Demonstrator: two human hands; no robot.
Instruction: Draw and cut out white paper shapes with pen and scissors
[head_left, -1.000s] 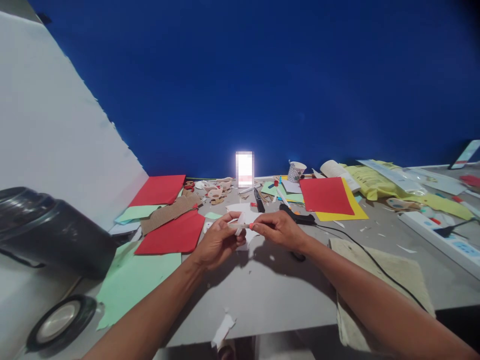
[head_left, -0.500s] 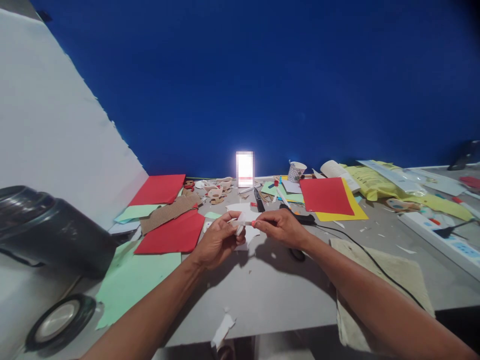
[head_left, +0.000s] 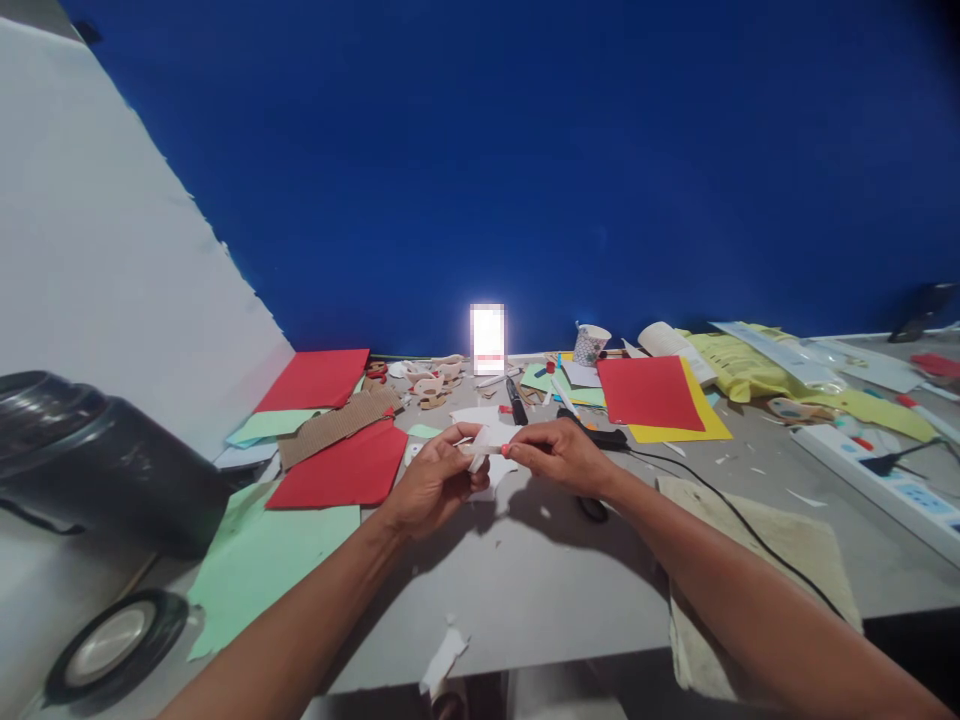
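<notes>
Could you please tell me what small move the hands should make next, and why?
Probably hold the left hand steady and let the right hand gently adjust its end of the small white piece. The left grips it, the right pinches at its end, and both hands are above the table, so a fine adjustment seems possible.

The scene is taken in by a single head-worn camera, set above the near edge of the desk (head_left: pixel 547 610) and tilted forward and down. The left hand (head_left: pixel 433 485) and right hand (head_left: pixel 566 458) are viewed from behind, fairly near, over the desk's middle. The desk is covered from front to back, with the blue wall (head_left: pixel 525 160) faced squarely beyond it.
</notes>
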